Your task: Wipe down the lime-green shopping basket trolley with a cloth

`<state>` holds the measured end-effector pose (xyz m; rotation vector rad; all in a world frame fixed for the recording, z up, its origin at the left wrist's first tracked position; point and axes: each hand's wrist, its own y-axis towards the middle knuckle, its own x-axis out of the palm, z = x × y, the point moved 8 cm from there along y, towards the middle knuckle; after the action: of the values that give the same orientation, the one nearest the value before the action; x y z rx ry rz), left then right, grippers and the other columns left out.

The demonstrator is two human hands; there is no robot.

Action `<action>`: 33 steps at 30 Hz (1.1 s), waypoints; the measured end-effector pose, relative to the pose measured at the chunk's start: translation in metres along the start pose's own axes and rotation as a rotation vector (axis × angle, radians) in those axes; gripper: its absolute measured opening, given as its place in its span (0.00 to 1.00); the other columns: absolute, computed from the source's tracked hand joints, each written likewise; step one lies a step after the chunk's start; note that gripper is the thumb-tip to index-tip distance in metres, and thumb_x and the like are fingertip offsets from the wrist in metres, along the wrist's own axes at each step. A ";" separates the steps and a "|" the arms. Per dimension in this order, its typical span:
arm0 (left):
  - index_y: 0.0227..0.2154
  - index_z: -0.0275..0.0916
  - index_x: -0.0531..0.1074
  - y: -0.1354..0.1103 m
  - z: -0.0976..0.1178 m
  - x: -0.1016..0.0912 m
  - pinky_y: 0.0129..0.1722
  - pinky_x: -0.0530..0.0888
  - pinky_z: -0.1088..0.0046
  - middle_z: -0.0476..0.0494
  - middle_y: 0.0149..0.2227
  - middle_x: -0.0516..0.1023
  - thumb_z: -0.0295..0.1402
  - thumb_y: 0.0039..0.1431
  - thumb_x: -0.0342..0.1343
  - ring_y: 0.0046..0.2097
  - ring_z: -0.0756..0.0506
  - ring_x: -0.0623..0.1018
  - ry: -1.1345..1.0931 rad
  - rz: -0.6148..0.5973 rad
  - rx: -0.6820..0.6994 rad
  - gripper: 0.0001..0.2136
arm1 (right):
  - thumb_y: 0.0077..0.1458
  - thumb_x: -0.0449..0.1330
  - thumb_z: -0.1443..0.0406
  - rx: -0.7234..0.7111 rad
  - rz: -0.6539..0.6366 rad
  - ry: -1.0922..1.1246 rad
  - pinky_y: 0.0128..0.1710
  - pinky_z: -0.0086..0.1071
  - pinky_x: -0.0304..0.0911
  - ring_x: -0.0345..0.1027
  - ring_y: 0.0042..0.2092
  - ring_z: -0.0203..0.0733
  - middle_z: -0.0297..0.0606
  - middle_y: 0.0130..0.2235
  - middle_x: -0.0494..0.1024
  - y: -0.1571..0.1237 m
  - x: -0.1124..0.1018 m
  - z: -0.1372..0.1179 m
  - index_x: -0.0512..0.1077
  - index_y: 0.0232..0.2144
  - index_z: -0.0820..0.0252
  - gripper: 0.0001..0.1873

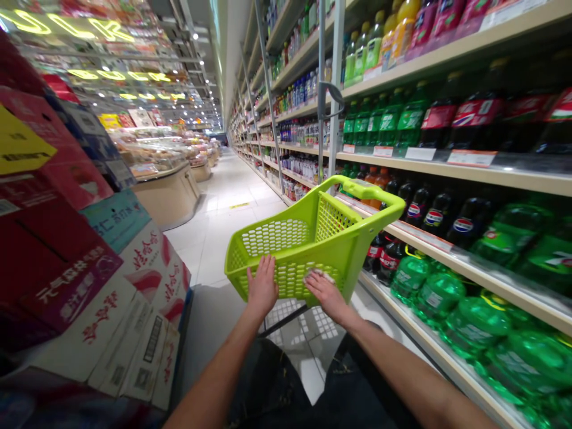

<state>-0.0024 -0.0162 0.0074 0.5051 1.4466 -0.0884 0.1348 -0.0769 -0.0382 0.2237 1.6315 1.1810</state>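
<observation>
A lime-green shopping cart with a perforated plastic basket stands right in front of me, its handle toward the right. My left hand rests on the near side wall of the basket, thumb apart and fingers stretched out up to the rim. Farther right on that same wall, my right hand presses a small whitish cloth against the holes. Most of the cloth is hidden under the fingers. Both forearms reach forward over my knees.
Shelves of soda bottles run close along the right side. Stacked drink cartons crowd the left. Beyond the cart a white-tiled aisle leads back past a rounded display counter. A grey metal post stands at the shelf edge.
</observation>
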 end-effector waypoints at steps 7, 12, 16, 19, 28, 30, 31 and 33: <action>0.57 0.34 0.51 0.008 0.034 -0.002 0.58 0.49 0.50 0.40 0.61 0.50 0.24 0.47 0.46 0.62 0.42 0.50 -0.025 0.009 0.083 0.31 | 0.57 0.43 0.74 0.083 0.101 -0.020 0.57 0.46 0.52 0.43 0.61 0.41 0.43 0.52 0.68 0.026 -0.033 0.022 0.66 0.48 0.62 0.20; 0.57 0.36 0.51 0.010 0.039 -0.002 0.58 0.49 0.50 0.39 0.61 0.51 0.23 0.46 0.46 0.62 0.41 0.51 -0.007 0.008 0.087 0.31 | 0.56 0.45 0.74 0.067 -0.010 -0.048 0.54 0.41 0.59 0.51 0.59 0.39 0.42 0.47 0.73 -0.003 -0.024 0.031 0.67 0.47 0.61 0.19; 0.57 0.35 0.51 0.011 0.051 -0.004 0.58 0.48 0.49 0.39 0.61 0.51 0.25 0.47 0.46 0.62 0.42 0.52 -0.023 0.022 0.123 0.30 | 0.56 0.44 0.74 0.097 0.077 -0.050 0.56 0.44 0.54 0.46 0.61 0.40 0.41 0.51 0.69 0.009 -0.047 0.039 0.66 0.49 0.60 0.20; 0.57 0.33 0.51 0.011 0.070 -0.004 0.58 0.47 0.49 0.39 0.62 0.48 0.27 0.47 0.47 0.62 0.41 0.50 -0.033 0.042 0.173 0.31 | 0.57 0.43 0.73 0.160 0.150 -0.071 0.58 0.46 0.50 0.43 0.61 0.40 0.40 0.54 0.66 0.028 -0.065 0.055 0.64 0.50 0.58 0.21; 0.56 0.35 0.53 0.018 0.074 -0.012 0.58 0.46 0.49 0.39 0.60 0.53 0.28 0.47 0.47 0.61 0.42 0.54 -0.055 0.045 0.165 0.29 | 0.54 0.46 0.74 0.140 0.013 -0.092 0.55 0.45 0.57 0.51 0.59 0.40 0.42 0.50 0.70 -0.021 -0.058 0.066 0.66 0.49 0.59 0.21; 0.56 0.34 0.53 0.022 0.077 -0.015 0.59 0.46 0.49 0.39 0.60 0.54 0.28 0.48 0.46 0.61 0.42 0.54 -0.064 0.058 0.148 0.29 | 0.54 0.45 0.74 0.172 0.116 -0.115 0.57 0.47 0.53 0.47 0.60 0.42 0.40 0.52 0.68 -0.003 -0.083 0.077 0.65 0.50 0.58 0.22; 0.57 0.34 0.52 0.023 0.079 -0.015 0.59 0.46 0.49 0.39 0.61 0.53 0.29 0.48 0.46 0.61 0.41 0.54 -0.064 0.055 0.142 0.29 | 0.54 0.45 0.74 0.194 0.163 -0.131 0.57 0.48 0.52 0.46 0.61 0.42 0.40 0.53 0.67 0.006 -0.094 0.084 0.64 0.51 0.58 0.23; 0.57 0.34 0.51 0.025 0.083 -0.012 0.58 0.46 0.49 0.39 0.61 0.51 0.29 0.48 0.47 0.61 0.41 0.52 -0.061 0.038 0.136 0.30 | 0.54 0.44 0.75 0.219 0.214 -0.159 0.58 0.48 0.51 0.45 0.61 0.43 0.40 0.53 0.66 0.015 -0.107 0.095 0.64 0.51 0.58 0.23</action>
<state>0.0816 -0.0290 0.0293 0.6356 1.3771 -0.1707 0.2515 -0.0846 0.0461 0.6300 1.6243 1.1103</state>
